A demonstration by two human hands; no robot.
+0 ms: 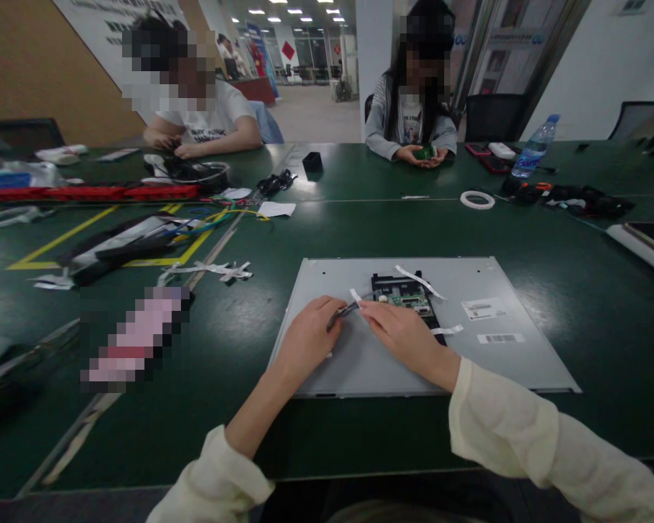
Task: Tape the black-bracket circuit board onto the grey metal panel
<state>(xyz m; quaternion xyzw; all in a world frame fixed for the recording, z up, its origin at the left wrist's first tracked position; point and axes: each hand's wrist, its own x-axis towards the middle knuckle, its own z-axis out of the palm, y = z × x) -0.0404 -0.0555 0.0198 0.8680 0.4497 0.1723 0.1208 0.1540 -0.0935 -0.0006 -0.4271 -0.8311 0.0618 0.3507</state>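
A flat grey metal panel (523,363) with printed labels lies on the green table in front of me. At its middle sits a green circuit board (408,299) in a black frame, partly covered by my right hand (400,330). My left hand (313,334) is closed on a dark cable (349,309) left of the board. The right hand's fingers are pinched together at the cable's other end, at a short white tape strip (355,296). Another tape strip (421,281) crosses the board's upper right, and a third strip (450,330) sticks out at its lower right.
A pixelated pink phone-like object (139,338) and torn tape pieces (229,271) lie to the left. Beyond the panel are a tape roll (477,200), a small black box (312,162) and a water bottle (535,149). Two people sit across the table.
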